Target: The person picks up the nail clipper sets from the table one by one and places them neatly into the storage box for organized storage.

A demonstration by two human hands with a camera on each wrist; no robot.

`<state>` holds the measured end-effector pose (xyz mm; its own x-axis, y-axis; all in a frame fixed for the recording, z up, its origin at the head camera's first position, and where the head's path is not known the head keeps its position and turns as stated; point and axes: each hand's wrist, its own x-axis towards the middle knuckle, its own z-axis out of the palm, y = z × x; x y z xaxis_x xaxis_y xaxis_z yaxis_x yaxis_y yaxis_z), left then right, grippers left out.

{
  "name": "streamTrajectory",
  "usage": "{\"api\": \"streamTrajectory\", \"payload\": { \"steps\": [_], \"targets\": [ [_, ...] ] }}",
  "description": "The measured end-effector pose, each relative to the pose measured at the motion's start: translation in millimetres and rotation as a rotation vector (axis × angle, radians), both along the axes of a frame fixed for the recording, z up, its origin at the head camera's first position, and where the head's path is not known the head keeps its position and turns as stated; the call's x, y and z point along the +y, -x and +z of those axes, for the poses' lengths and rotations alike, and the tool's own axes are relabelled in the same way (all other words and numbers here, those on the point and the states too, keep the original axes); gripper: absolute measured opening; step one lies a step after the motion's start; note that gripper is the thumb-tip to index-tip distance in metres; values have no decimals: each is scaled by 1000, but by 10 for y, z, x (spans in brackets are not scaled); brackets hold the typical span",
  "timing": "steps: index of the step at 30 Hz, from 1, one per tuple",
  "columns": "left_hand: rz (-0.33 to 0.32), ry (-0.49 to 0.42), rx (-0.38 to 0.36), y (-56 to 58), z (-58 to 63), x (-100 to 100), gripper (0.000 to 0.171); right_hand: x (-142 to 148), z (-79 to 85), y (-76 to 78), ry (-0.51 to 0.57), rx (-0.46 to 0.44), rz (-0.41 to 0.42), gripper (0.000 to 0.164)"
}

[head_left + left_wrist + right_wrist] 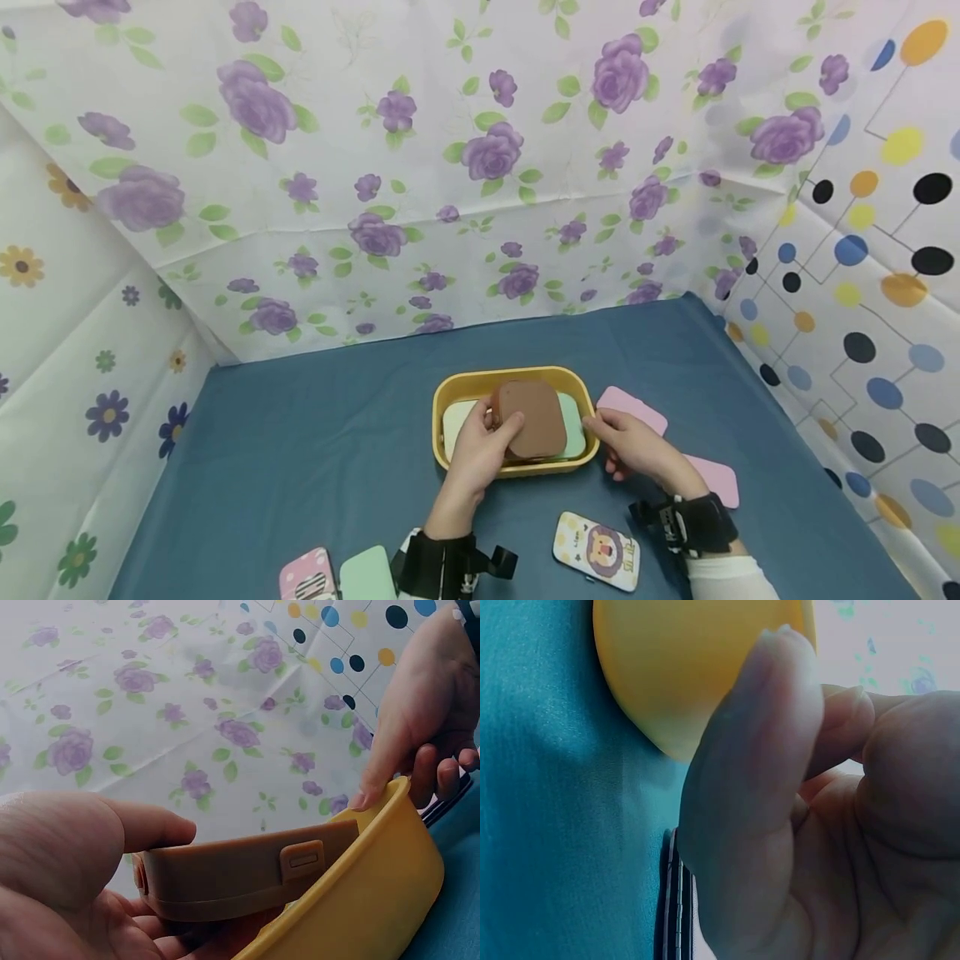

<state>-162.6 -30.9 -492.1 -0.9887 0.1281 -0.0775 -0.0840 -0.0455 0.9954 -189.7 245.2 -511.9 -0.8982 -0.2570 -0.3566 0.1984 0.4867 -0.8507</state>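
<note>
A brown case (534,421) with rounded corners and a side latch sits tilted over the yellow tub (517,472). My left hand (478,450) grips its left end, thumb on top and fingers beneath, as the left wrist view shows. Under the case, inside the tub, lie a cream item (454,423) and a mint-green item (574,429), both partly covered. At the tub's right end, my right hand (636,447) pinches the rim, with one fingertip inside and the other fingers curled outside.
Two pink flat cases (637,408) (716,482) lie right of the tub, partly behind my right arm. A lion-printed tin (600,552) lies in front. Near the bottom edge are a pink dotted case (306,575) and a mint case (367,575). Patterned sheets (450,167) surround the blue tablecloth (300,450).
</note>
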Motion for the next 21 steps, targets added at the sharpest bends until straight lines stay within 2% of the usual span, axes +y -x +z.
{"api": "streamTrajectory", "payload": {
  "steps": [14,18,21],
  "targets": [
    [-31,85,2,35,-58,60,61,3,-11,-2,5,-1,0,47],
    [-16,138,15,40,-73,77,66,-3,-19,2,10,-2,-4,45],
    [-4,216,37,45,-72,96,71,-6,-20,-1,11,-1,-8,44]
  ]
}}
